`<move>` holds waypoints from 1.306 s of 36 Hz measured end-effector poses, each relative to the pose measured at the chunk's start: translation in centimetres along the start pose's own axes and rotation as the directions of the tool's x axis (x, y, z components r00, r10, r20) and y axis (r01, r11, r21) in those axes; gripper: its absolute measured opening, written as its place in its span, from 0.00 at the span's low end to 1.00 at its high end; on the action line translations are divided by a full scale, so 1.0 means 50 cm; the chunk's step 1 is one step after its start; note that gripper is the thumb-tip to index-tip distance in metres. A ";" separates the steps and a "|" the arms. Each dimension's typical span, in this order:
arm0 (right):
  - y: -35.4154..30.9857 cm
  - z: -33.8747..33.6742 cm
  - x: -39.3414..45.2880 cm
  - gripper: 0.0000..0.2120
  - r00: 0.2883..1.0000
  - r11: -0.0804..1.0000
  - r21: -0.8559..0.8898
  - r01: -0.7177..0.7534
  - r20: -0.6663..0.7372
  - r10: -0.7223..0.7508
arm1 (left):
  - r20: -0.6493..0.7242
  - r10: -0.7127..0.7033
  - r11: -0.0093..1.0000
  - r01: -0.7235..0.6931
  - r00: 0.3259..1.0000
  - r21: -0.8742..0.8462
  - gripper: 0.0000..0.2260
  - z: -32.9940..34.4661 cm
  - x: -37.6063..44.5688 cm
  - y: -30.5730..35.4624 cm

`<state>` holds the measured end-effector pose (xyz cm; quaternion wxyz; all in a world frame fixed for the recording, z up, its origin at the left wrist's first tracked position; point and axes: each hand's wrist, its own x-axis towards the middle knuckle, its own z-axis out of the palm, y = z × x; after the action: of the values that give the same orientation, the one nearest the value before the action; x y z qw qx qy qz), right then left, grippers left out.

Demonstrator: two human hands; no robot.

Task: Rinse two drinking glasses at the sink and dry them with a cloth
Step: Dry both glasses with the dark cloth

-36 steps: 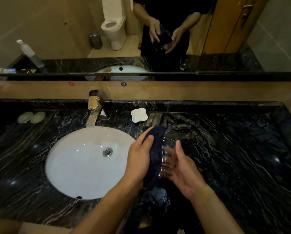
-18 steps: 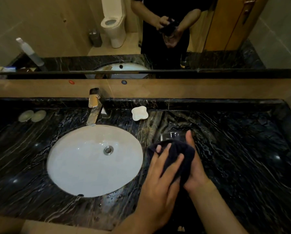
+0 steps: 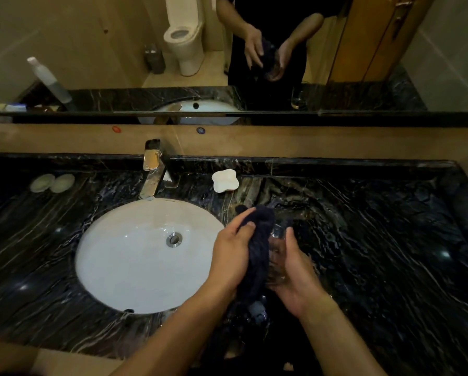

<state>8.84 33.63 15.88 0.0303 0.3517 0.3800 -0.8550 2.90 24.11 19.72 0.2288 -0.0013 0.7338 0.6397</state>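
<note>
Dark blue cloth (image 3: 257,248) is bunching under the left hand (image 3: 231,256), whose fingers are curling round it and pressing it against a clear glass (image 3: 277,256). The right hand (image 3: 295,275) is cupping that glass from the far side, fingers wrapping its wall. Both are hovering just to the right of the white sink (image 3: 146,256), above the black marble bench (image 3: 376,253). A second glass is showing only in the mirror, standing on the bench right of the sink; directly it is hard to make out. The glass is probably wet and slick, so a loose right-hand grip while the cloth is twisting could be letting it slip onto the hard stone and crack.
</note>
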 end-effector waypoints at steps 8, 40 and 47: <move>0.009 0.020 -0.018 0.22 0.986 0.986 0.059 0.155 0.057 -0.158 | 0.062 0.247 0.950 -0.255 0.967 0.180 0.18 0.011 -0.015 -0.029; -0.012 -0.003 -0.015 0.33 0.981 0.994 0.111 -0.018 0.193 -0.004 | 0.072 0.178 0.978 -0.185 0.981 0.098 0.15 -0.009 -0.004 -0.019; -0.008 0.015 -0.011 0.29 0.988 0.953 0.302 -0.037 0.155 -0.010 | 0.115 0.298 0.926 -0.316 0.948 0.209 0.25 0.001 -0.062 -0.092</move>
<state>8.68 33.32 16.82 0.0110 0.2873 0.2379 -0.9278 7.05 22.40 16.46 0.1540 0.1652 0.7825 0.5802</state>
